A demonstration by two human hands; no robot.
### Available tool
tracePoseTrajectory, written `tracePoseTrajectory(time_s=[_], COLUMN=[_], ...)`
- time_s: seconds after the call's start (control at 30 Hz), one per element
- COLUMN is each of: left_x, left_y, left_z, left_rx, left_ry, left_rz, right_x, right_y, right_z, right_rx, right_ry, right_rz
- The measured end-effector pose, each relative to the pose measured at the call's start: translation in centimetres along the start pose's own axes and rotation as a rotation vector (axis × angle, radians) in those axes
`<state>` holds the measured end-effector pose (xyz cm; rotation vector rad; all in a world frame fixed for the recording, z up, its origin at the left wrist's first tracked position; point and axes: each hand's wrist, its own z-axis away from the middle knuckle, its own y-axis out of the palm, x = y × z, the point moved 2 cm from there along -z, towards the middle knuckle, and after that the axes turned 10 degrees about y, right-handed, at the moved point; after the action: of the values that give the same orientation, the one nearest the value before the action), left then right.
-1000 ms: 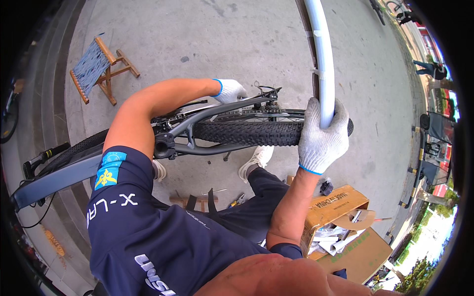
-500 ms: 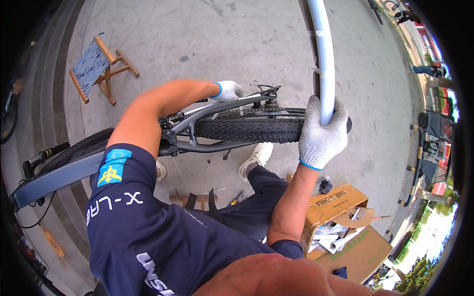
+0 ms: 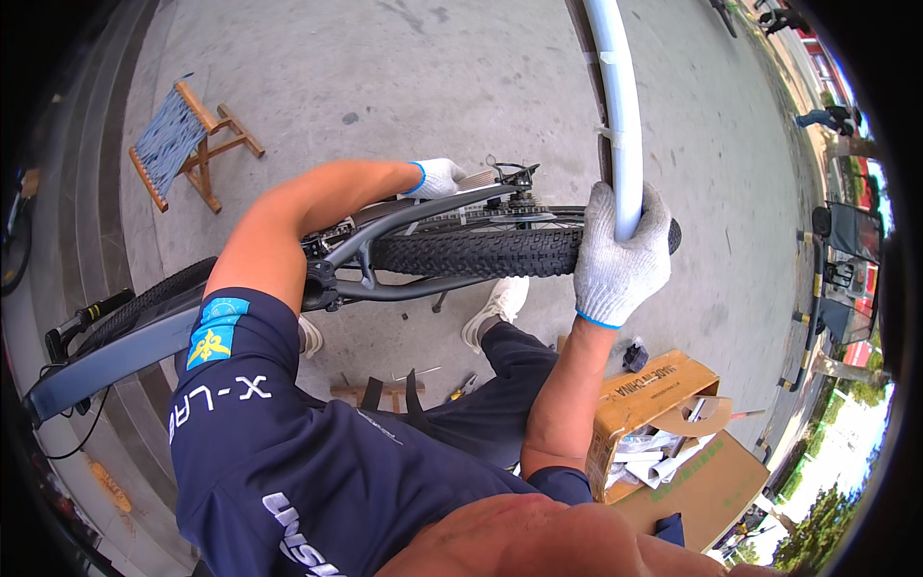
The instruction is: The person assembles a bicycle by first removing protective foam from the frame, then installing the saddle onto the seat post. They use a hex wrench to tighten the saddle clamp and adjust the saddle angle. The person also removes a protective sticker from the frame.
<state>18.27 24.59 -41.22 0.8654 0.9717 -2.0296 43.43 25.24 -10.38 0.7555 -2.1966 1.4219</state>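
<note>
My right hand [image 3: 625,260], in a grey-white knit glove, is closed around the lower end of a long white tube [image 3: 620,106]. A dark strip [image 3: 594,72] runs along the tube's left side. Hand and tube end are over the rear wheel's knobby tyre [image 3: 471,252]. My left hand [image 3: 437,178], gloved too, reaches over the dark grey bicycle frame [image 3: 409,213] to its far side. Its fingers are curled beside a flat grey-brown piece [image 3: 477,180]; their grip is partly hidden. Just right of that are the rear derailleur [image 3: 514,175] and sprockets [image 3: 524,202].
A folding stool [image 3: 183,144] with a blue woven seat stands far left. Near my right elbow is an opened cardboard box [image 3: 615,423] with white packing scraps. Pliers [image 3: 464,387] lie on the concrete by my leg. Other vehicles [image 3: 846,269] stand at the far right.
My left hand has shifted slightly left, and the flat grey-brown piece beside its fingers shows more. The right hand and white tube have moved a little left with the whole view.
</note>
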Motion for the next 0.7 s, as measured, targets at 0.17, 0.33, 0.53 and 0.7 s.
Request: tracePoseTrajectory(time_s=[0.17,0.33,0.53,0.7], left_x=[2.3,5.1,0.8,-3.8], left_y=[-1.0,-2.0,-7.5,-18.4], left_z=[1.8,5.1,3.1,6.3], left_rx=[0.058,0.336,-0.347,-0.694], left_ry=[0.003,-0.195,0.012,0.013], left_rz=[-0.045,-0.195,-0.841,-0.866], right_x=[0.1,0.6,0.7,-0.5], right_y=[0.0,-0.2,-0.1,-0.2], right_z=[-0.1,0.2,0.3,0.6], right_rx=[-0.019,0.039,-0.006,-0.085], right_ry=[0.016,0.04,0.001,-0.029], right_rz=[-0.032,-0.019,-0.04,-0.139])
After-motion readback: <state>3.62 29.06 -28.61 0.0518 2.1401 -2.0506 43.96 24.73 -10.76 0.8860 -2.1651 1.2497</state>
